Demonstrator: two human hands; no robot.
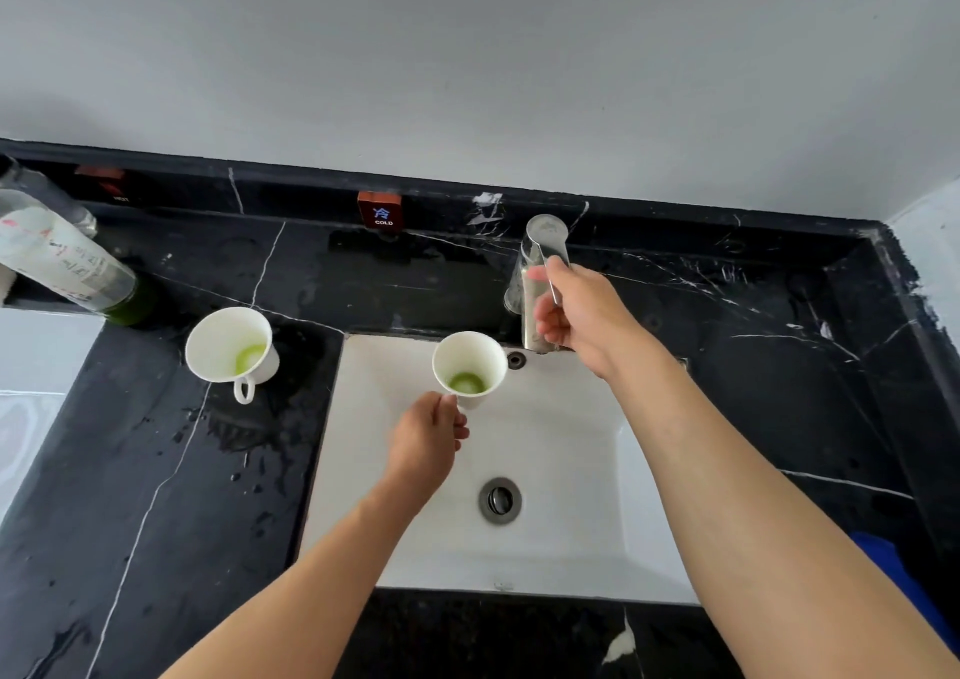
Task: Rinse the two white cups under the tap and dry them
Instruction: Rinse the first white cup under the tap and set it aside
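My left hand (428,436) holds a white cup (470,366) by its handle over the back of the white sink basin (571,470); green residue lies in the cup's bottom. My right hand (576,314) grips the lever of the chrome tap (540,247) behind the basin. No water stream is visible. A second white cup (228,345) with green residue stands upright on the black marble counter (156,470) left of the sink, its handle facing me.
A clear bottle (62,262) with a printed label leans at the far left. Red hot and cold tags (379,213) sit on the back ledge. Water drops wet the counter by the standing cup. A blue cloth (904,574) lies at the right edge. The drain (500,500) sits mid-basin.
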